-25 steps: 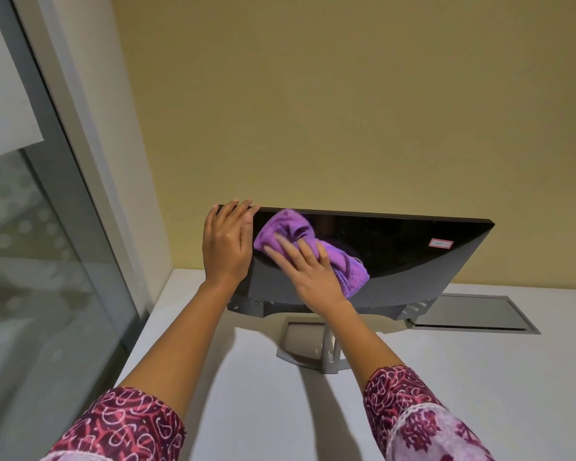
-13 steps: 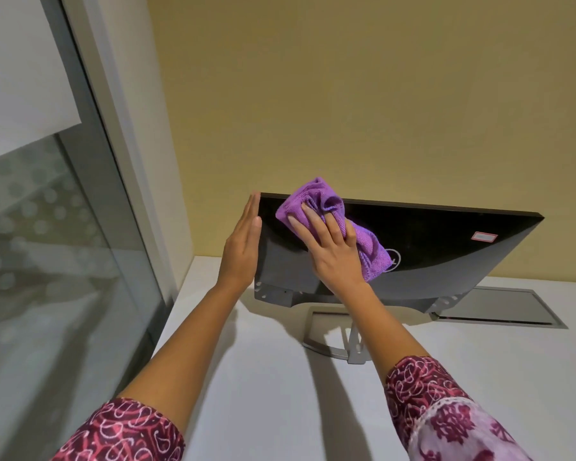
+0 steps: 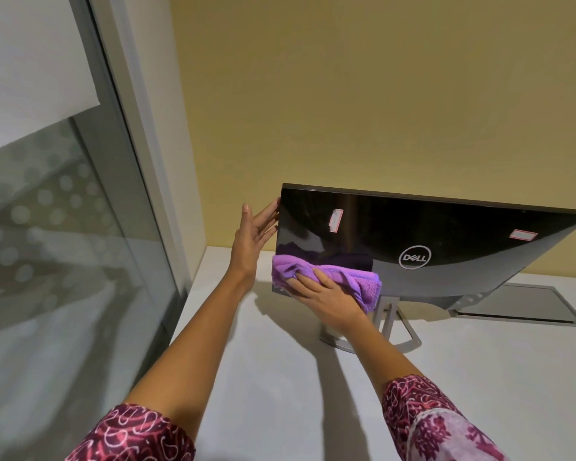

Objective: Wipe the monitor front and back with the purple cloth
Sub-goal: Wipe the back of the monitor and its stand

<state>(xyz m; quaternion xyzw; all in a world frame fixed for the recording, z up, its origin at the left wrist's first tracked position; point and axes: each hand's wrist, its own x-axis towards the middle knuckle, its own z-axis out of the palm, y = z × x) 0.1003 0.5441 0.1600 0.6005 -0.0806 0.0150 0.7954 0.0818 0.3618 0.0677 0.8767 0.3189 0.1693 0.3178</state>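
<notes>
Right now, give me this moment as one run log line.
right hand: presses purple cloth on Dell monitor back, lower left corner | left hand: open, steadies left edge | stand: on white desk

Bare table [image 3: 280, 377] lies open between the forearms. Beyond the right hand [image 3: 330, 299], monitor [image 3: 446, 234] and stand [image 3: 384, 321] block passage; glass partition [image 3: 64, 261] bounds the left hand [image 3: 251, 239].

The monitor [image 3: 446, 227] stands on the desk [image 3: 280, 377], its back toward the person and a wall [image 3: 379, 94] behind it. A glass partition [image 3: 64, 261] runs along the desk's left; a cable hatch [image 3: 519, 304] lies right of the stand [image 3: 383, 327].
</notes>
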